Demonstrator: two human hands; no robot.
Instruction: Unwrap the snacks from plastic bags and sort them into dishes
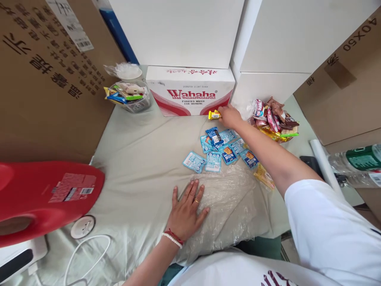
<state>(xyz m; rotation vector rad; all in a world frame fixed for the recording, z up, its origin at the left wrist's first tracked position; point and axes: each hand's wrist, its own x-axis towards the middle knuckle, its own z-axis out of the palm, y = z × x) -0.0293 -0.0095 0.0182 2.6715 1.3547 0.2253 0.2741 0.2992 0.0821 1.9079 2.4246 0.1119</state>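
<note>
Got the right hand [229,116] stretched way out to about 12 o'clock on the cloth-covered table [139,159], fingers curled in and pinching one end of a small yellow packet [214,115]. Puts the packet at that hand's 9 o'clock, right up against the foot of the Wahaha box [190,93].

Got the left hand [186,210] down at 6 o'clock, palm flat, fingers spread wide, gripping nothing, just resting on a crumpled clear plastic bag [235,202].

Between the two hands: a scatter of blue packets [220,151], lying flat, a few overlapping. At 3 o'clock from the right hand, a heap of mixed snack wrappers [275,119]. Up at 10 o'clock, a clear tub [132,97] with more wrappers inside. Off at 8 o'clock, a red jug [44,198] on its side, white cable [86,250] looping just below. Far out at 3 o'clock, a water bottle [357,163] lying down.
</note>
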